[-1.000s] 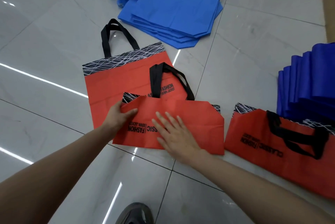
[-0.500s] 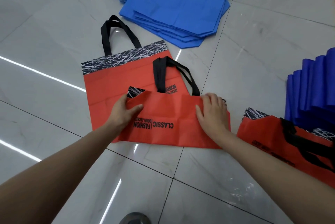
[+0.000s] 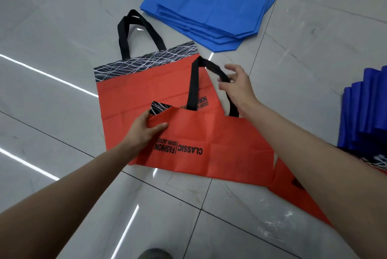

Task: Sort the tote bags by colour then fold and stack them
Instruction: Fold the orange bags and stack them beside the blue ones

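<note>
- Glossy grey tiled floor (image 3: 52, 34), streaked with light glare.
- Left hand (image 3: 144, 131) pinches the folded red bag (image 3: 209, 143) near centre; right hand (image 3: 236, 86) grips its black handle (image 3: 211, 68).
- Blue bags (image 3: 209, 3) far, partly cut off.

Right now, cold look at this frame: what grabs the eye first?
The folded red tote bag at centre, its upside-down "CLASSIC FASHION" print showing, lying over a flat red tote bag. The left hand pinches its upper left corner while the right hand grips its black handle. A stack of blue tote bags lies on the pale tiled floor behind.
</note>
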`<state>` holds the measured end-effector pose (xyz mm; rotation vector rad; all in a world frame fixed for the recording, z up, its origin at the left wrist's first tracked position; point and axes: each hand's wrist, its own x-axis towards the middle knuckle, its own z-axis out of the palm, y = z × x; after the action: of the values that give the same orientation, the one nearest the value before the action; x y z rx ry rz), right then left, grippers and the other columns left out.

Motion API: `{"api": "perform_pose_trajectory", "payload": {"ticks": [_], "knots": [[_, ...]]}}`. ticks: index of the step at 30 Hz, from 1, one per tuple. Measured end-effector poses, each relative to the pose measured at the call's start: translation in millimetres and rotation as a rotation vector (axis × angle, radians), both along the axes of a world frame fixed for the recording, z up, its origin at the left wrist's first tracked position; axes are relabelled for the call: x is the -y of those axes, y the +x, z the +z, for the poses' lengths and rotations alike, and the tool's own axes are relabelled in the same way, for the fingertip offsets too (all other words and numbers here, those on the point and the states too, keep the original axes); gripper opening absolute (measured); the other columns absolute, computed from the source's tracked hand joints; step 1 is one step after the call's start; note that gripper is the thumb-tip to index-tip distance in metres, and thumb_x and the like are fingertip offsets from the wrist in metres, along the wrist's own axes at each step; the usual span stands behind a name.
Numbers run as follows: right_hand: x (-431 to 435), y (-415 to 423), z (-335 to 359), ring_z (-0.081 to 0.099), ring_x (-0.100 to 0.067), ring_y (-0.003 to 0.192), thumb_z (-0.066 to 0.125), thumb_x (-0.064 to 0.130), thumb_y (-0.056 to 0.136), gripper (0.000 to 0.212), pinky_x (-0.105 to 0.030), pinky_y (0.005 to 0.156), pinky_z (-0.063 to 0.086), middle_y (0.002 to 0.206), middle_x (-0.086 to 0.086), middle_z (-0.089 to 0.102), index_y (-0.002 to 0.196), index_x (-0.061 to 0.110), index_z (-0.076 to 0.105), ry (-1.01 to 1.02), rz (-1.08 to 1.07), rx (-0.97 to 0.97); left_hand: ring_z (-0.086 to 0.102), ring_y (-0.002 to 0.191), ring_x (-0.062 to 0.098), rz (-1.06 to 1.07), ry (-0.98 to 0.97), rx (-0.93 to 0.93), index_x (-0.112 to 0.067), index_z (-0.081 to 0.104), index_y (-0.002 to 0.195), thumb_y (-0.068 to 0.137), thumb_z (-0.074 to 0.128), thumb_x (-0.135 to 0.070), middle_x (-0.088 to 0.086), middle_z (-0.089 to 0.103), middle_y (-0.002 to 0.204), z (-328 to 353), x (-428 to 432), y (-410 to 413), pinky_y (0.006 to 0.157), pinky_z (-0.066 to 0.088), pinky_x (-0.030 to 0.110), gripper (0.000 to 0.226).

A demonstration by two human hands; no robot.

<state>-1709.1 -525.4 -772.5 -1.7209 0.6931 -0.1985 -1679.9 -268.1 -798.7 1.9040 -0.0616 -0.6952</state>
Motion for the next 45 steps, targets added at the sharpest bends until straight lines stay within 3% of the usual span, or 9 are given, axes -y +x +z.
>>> {"api": "perform_pose_trajectory", "payload": {"ticks": [3, 9, 14, 19, 27, 32, 37, 42, 45], "knots": [[-14, -14, 21, 0.053, -0.009, 0.074, 0.056, -0.002, 0.083, 0.049, -0.014, 0.067, 0.043, 0.087, -0.001, 0.055, 0.129, 0.014, 0.048, -0.177, 0.159, 0.144, 0.066, 0.073, 0.021, 0.032, 0.009, -0.066, -0.012, 0.055, 0.109, 0.084, 0.068, -0.013, 0.009, 0.067, 0.094, -2, 0, 0, 0.063, 0.058, 0.032, 0.028], [-47, -91, -6, 0.053, -0.028, 0.072, 0.047, 0.007, 0.077, 0.037, -0.038, 0.069, 0.043, 0.08, -0.008, 0.057, 0.109, 0.009, 0.065, -1.151, 0.693, 0.355, 0.065, 0.085, 0.032, 0.176, 0.002, -0.171, -0.002, 0.052, 0.116, 0.088, 0.065, -0.016, 0.021, 0.065, 0.106, -3, -1, 4, 0.08, 0.055, 0.045, 0.034], [-61, -134, -47, 0.059, -0.029, 0.081, 0.043, 0.003, 0.075, 0.036, -0.041, 0.084, 0.052, 0.084, -0.009, 0.061, 0.101, 0.006, 0.067, -1.239, 0.736, 0.194, 0.062, 0.071, 0.024, 0.259, -0.056, -0.245, -0.008, 0.05, 0.106, 0.09, 0.061, -0.013, 0.015, 0.062, 0.092, 1, 0, 0, 0.056, 0.058, 0.031, 0.021], [-84, -150, -57, 0.053, -0.032, 0.122, 0.034, 0.053, 0.086, 0.07, -0.045, 0.11, 0.028, 0.126, -0.018, 0.059, 0.136, 0.007, 0.048, -1.254, 0.742, -0.15, 0.06, 0.069, 0.021, 0.398, -0.121, -0.272, -0.009, 0.054, 0.093, 0.09, 0.059, -0.006, 0.011, 0.061, 0.085, 2, 0, -2, 0.048, 0.055, 0.027, 0.006], [-107, -124, -52, 0.055, -0.025, 0.093, 0.073, 0.051, 0.067, 0.056, -0.036, 0.08, 0.037, 0.113, -0.01, 0.064, 0.106, 0.01, 0.068, -1.338, 0.386, -0.254, 0.061, 0.069, 0.02, 0.565, -0.149, -0.516, -0.006, 0.059, 0.097, 0.089, 0.058, -0.006, 0.01, 0.063, 0.085, 8, 9, -3, 0.062, 0.055, 0.04, 0.009], [-100, -116, -55, 0.058, -0.028, 0.076, 0.057, 0.023, 0.082, 0.03, -0.035, 0.065, 0.05, 0.091, -0.009, 0.063, 0.103, 0.005, 0.069, -0.974, 0.165, -0.11, 0.062, 0.079, 0.021, 0.542, -0.37, -0.422, -0.014, 0.055, 0.096, 0.098, 0.026, -0.052, 0.009, 0.064, 0.091, 14, 11, -5, 0.07, 0.051, 0.036, 0.048], [-86, -117, -35, 0.044, -0.013, 0.062, 0.043, 0.026, 0.101, 0.037, -0.028, 0.061, 0.029, 0.065, -0.001, 0.049, 0.065, 0.013, 0.045, -0.154, -0.096, -0.059, 0.064, 0.073, 0.012, 0.256, -0.184, -0.243, -0.013, 0.048, 0.113, 0.097, 0.048, -0.018, 0.01, 0.065, 0.105, 16, 14, -4, 0.052, 0.051, 0.02, 0.016], [-71, -107, -35, 0.049, -0.014, 0.071, 0.047, 0.023, 0.098, 0.023, -0.027, 0.068, 0.035, 0.077, -0.001, 0.054, 0.077, 0.013, 0.048, 0.08, -0.38, -0.121, 0.058, 0.077, 0.013, 0.074, -0.086, -0.106, -0.01, 0.049, 0.115, 0.093, 0.057, -0.014, 0.011, 0.056, 0.108, 12, 53, -15, 0.066, 0.048, 0.025, 0.024], [-68, -97, -37, 0.053, -0.021, 0.087, 0.051, 0.021, 0.095, 0.011, -0.028, 0.074, 0.038, 0.096, -0.01, 0.056, 0.094, 0.009, 0.049, 0.155, -0.518, -0.195, 0.051, 0.106, 0.023, -0.118, 0.103, 0.248, -0.004, 0.051, 0.123, 0.089, 0.063, -0.014, 0.019, 0.048, 0.124, 1, 84, -23, 0.098, 0.039, 0.027, 0.038]]}}
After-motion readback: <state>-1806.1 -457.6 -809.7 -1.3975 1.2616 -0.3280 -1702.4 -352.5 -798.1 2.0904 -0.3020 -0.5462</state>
